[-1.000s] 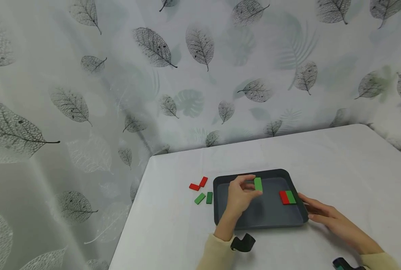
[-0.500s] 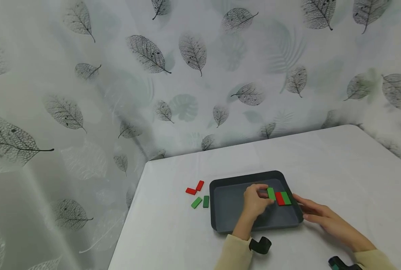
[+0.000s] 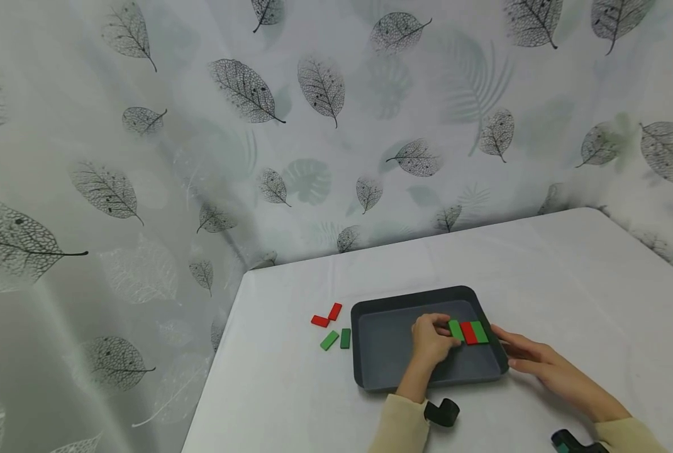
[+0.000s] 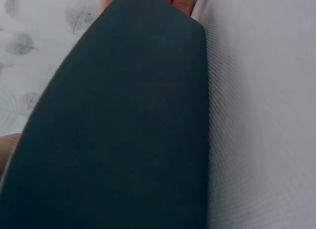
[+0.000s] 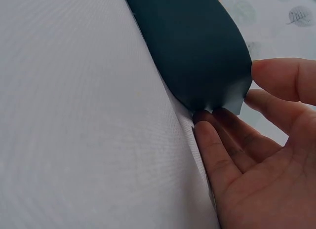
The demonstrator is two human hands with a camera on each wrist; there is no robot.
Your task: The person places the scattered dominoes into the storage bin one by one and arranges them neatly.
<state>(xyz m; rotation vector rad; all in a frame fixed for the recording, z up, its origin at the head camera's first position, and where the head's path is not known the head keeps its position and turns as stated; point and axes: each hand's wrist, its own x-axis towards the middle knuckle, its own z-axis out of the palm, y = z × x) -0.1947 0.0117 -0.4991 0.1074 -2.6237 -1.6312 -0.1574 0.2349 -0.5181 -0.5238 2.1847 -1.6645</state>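
Observation:
A dark grey rectangular tray lies on the table. Inside it, my left hand pinches a green tile between thumb and fingers, low over the tray floor. Immediately right of that tile lie a red tile and a second green tile, side by side. My right hand rests against the tray's right side near the front corner; the right wrist view has its fingers and thumb touching the dark outer wall. In the left wrist view the tray wall hides most of the left hand.
Left of the tray, on the white table, are two loose red tiles, a light green tile and a darker green tile. A leaf-patterned curtain hangs behind the table and along its left side.
My left hand has carried the green tile rightward and down, from above the tray's middle to beside the red tile. The right hand stays at the tray's side. The head view has shifted slightly.

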